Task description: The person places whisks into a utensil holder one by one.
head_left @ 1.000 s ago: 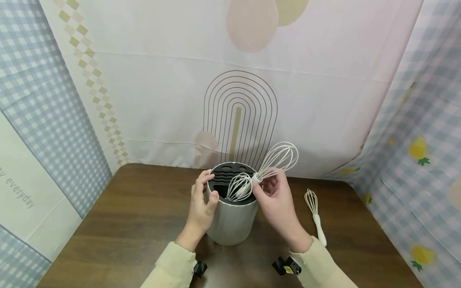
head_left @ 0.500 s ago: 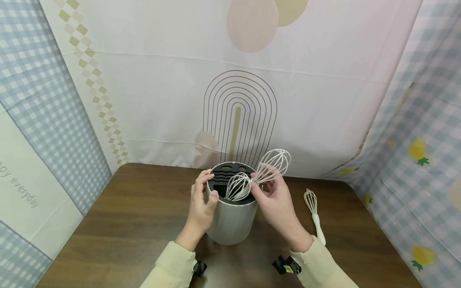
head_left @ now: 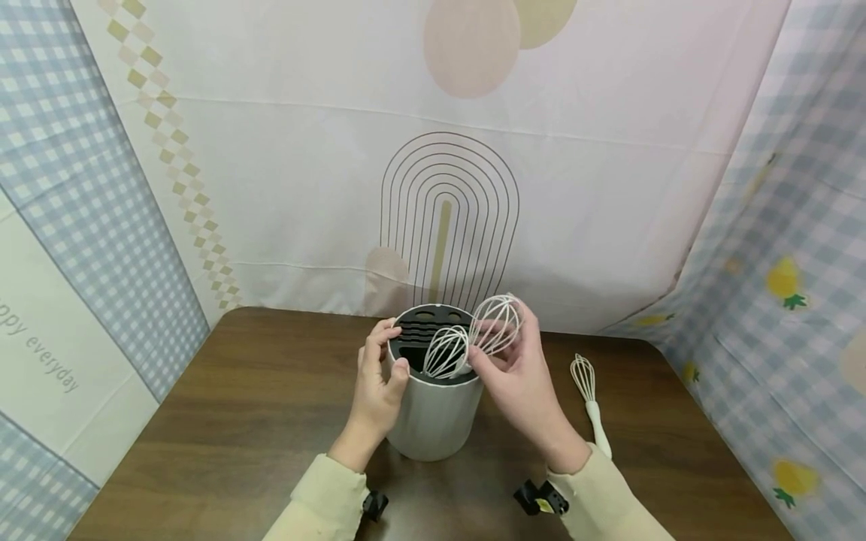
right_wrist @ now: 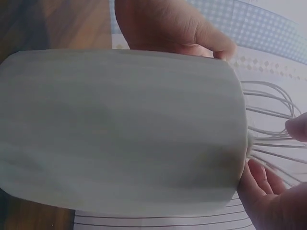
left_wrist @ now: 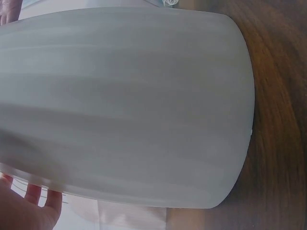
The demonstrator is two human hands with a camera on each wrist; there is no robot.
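A pale grey utensil holder (head_left: pixel 433 424) with a black slotted insert (head_left: pixel 421 330) stands upright on the table. My left hand (head_left: pixel 376 391) grips its left side near the rim, thumb on the near side and fingers round the far side. One white wire whisk (head_left: pixel 445 352) sits in the holder, its wire head above the rim. My right hand (head_left: pixel 521 376) holds a second, larger whisk (head_left: pixel 496 323) by the base of its wires, over the right part of the opening. Its handle is hidden from view in the holder. In the right wrist view, these wires (right_wrist: pixel 278 145) stick out past the rim.
A small whisk (head_left: pixel 597 424) with a white handle lies on the brown wooden table (head_left: pixel 271 421), right of my right hand. A pale printed cloth (head_left: pixel 304 188) hangs behind the table, with blue checked cloth (head_left: pixel 108 173) on both sides.
My right hand has lowered the larger whisk into the holder, so its wire head now sits lower and further left. My left hand stays on the holder.
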